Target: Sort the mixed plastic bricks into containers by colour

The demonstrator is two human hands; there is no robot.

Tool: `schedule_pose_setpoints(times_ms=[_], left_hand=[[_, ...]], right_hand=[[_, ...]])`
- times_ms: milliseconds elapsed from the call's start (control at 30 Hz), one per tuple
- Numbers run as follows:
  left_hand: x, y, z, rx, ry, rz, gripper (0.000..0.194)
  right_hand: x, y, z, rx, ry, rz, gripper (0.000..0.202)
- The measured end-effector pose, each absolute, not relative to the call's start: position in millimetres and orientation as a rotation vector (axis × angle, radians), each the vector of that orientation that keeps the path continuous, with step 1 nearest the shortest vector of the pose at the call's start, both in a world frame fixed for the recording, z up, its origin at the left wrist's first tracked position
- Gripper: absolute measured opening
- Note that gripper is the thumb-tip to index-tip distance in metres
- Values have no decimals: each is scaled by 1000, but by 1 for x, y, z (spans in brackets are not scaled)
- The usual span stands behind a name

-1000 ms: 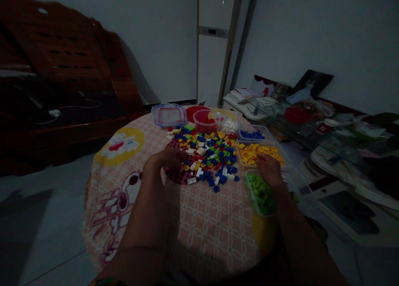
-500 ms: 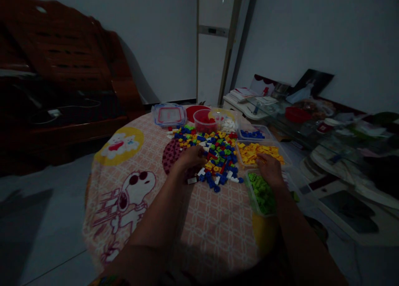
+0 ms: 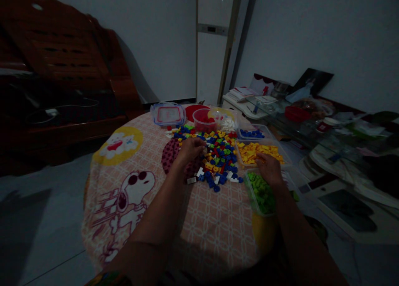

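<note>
Mixed toy building bricks point(image 3: 222, 155) lie in a loose pile at the middle of the round table. Over the pile's left side is my left hand point(image 3: 191, 149), its fingers curled together; whatever they pinch is too small and dark to name. My right hand point(image 3: 269, 168) is closed at the near edge of the box of yellow bricks point(image 3: 254, 152), and its fingertips hide what may be between them. Below that wrist stands a clear box point(image 3: 253, 200) of green bricks point(image 3: 260, 190). Blue bricks point(image 3: 252, 134) fill part of another box behind the yellow ones.
At the back are a round tub point(image 3: 204, 119) with red bricks, white bricks point(image 3: 228, 124) and a blue-rimmed clear lid or box point(image 3: 169, 114). A patterned cloth point(image 3: 218, 223) covers the table. A cluttered glass stand point(image 3: 274, 117) is at right, a wooden bench point(image 3: 71, 70) at left.
My left hand has risen slightly away from me over the pile, its fingers more curled. My right hand stays by the yellow bricks with hardly any movement.
</note>
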State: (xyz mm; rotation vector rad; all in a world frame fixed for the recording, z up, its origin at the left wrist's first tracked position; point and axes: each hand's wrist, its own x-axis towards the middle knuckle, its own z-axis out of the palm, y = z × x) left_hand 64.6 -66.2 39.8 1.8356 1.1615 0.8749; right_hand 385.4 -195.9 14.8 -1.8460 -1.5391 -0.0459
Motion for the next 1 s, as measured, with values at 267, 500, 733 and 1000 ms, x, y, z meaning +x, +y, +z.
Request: schedule_pose_setpoints(times_ms=[267,500,733,1000], left_hand=[[60,-70,47,2225,1261,584,15],[80,-78,35,2246,1331,533,26],[82,-73,28,2209,1323,680,13],[106,-79,23,1812,1108,830,17]], right_hand=[[387,-195,12,-1867,-1534,-35,33],[388,-195,11,-1860,-1520,-50,32],[387,-196,14,-1883,-1534,-40,35],[385,-197,15,-1874,-1538,-49,34]])
